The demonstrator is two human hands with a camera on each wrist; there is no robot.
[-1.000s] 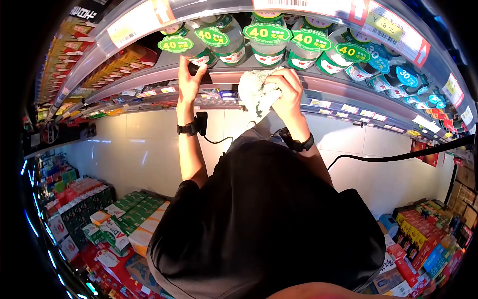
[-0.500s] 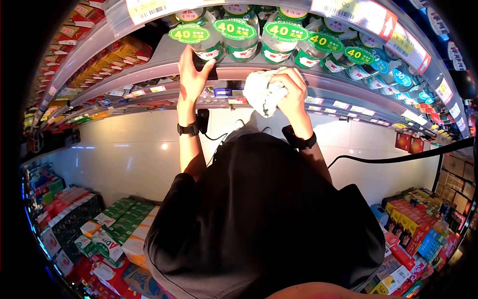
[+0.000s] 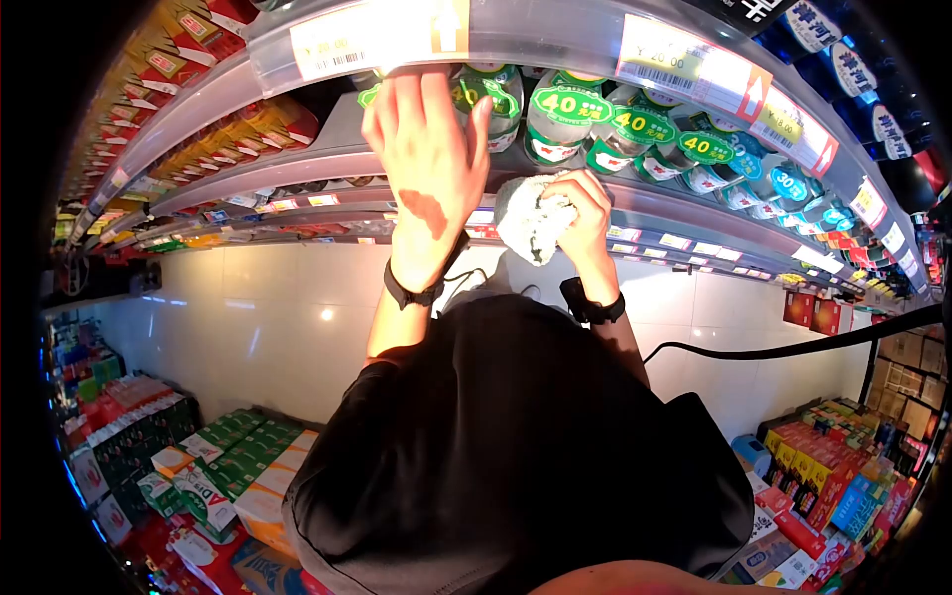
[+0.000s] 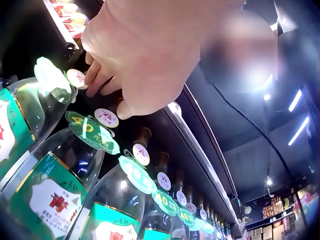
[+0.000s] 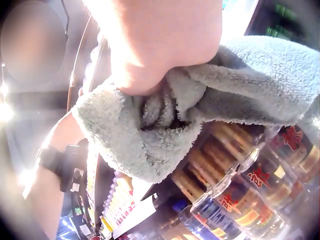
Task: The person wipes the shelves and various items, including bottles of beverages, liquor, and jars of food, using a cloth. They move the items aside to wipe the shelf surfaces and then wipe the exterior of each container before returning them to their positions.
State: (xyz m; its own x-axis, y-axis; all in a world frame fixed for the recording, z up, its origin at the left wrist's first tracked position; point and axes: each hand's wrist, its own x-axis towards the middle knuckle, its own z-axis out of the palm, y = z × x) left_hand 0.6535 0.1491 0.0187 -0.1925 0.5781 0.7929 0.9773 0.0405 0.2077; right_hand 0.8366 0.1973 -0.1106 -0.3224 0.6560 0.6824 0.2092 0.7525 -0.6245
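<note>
In the head view my left hand (image 3: pixel 424 164) reaches up over the green-labelled bottles (image 3: pixel 562 119), its thumb spread from the fingers and its fingertips in glare at the shelf edge. The left wrist view shows the same hand (image 4: pixel 145 55) by the bottle necks and round tags (image 4: pixel 106 117); contact with a neck is unclear. My right hand (image 3: pixel 587 218) grips a crumpled pale cloth (image 3: pixel 528 220) just below the bottles' shelf. In the right wrist view that hand (image 5: pixel 165 40) bunches the grey-looking cloth (image 5: pixel 115 130) above bottles with red lettering (image 5: pixel 235 200).
A price-tag rail (image 3: pixel 545 38) runs above the bottles. Red packets (image 3: pixel 238 139) line the shelf on the left, and blue bottles (image 3: pixel 853 69) stand at upper right. Stacked cartons (image 3: pixel 238 446) lie behind the person. A black cable (image 3: pixel 783 352) crosses at the right.
My left hand has moved right and up from the leftmost bottle, over the bottle fronts. The right hand, still gripping the cloth, is slightly lower in view. The view has shifted along the shelf.
</note>
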